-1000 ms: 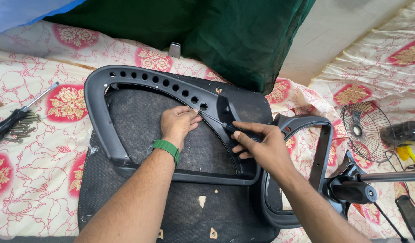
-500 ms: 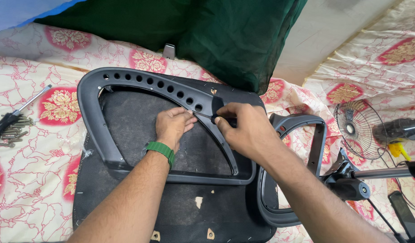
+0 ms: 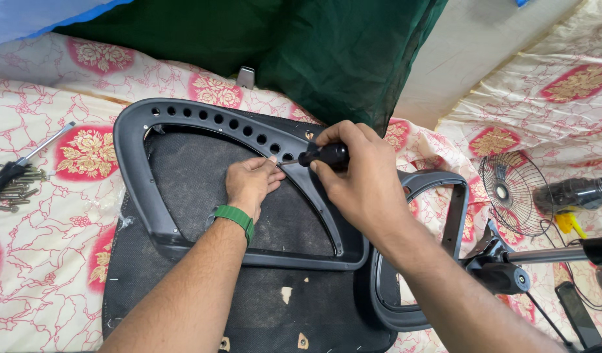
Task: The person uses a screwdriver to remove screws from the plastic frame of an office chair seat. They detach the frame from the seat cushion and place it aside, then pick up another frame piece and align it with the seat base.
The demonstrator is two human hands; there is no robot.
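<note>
The right hand [image 3: 359, 180] has its grip clenched around the black handle of a screwdriver [image 3: 325, 155], whose thin shaft runs leftward and slightly down from the grip to a tip at the inner edge of a dark grey plastic frame [image 3: 141, 176]. The left hand [image 3: 250, 182] lies just left of that grip, its fingers curled and pinched together at the screwdriver's tip, the fingertips touching the frame edge; whether they hold a small part there is too small to tell. A green band [image 3: 233, 216] circles the left wrist, below the hand. The frame is a curved loop with a row of round holes along its upper bar, which passes just above the tip, and it lies flat on a black fabric pad [image 3: 275, 314] that reaches below both forearms. To the right of the right-hand grip lies a second grey loop-shaped frame [image 3: 454, 216], near a black metal mechanism [image 3: 503, 274] with a rod. Further right is a small wire-caged fan [image 3: 513, 193]. Far to the left of both hands, well apart from them, a second screwdriver [image 3: 23, 165] rests beside a small heap of screws [image 3: 16, 191] on the floral sheet [image 3: 59, 261]. Above the hands hangs a dark green net cloth [image 3: 340, 52].
</note>
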